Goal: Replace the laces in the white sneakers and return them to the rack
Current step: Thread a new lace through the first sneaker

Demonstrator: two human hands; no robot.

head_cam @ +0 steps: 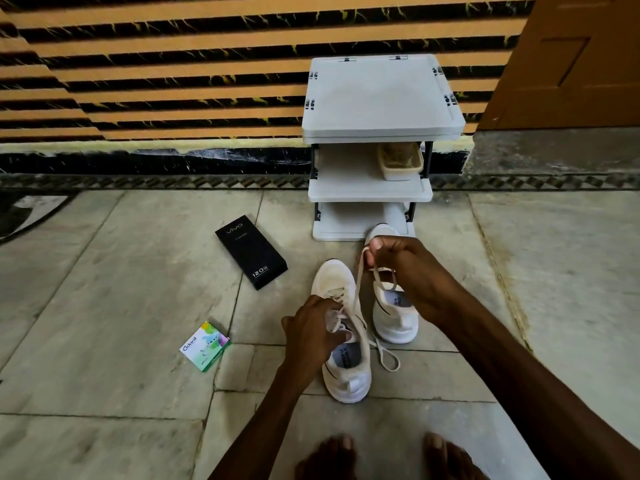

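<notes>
White sneakers (394, 323) sit on the floor (138, 306) near the rack (377, 95), your right fingers (375, 245) pinching a lace (356, 289) drawn from the left sneaker (347, 379) your left hand (311, 329) grips; lacing looks unfinished, racking remains.

black box (251, 256), small carton (205, 345)

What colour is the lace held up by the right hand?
The flat fabric lace is cream, duller than the white mesh sneaker. Head view shows it.
</notes>
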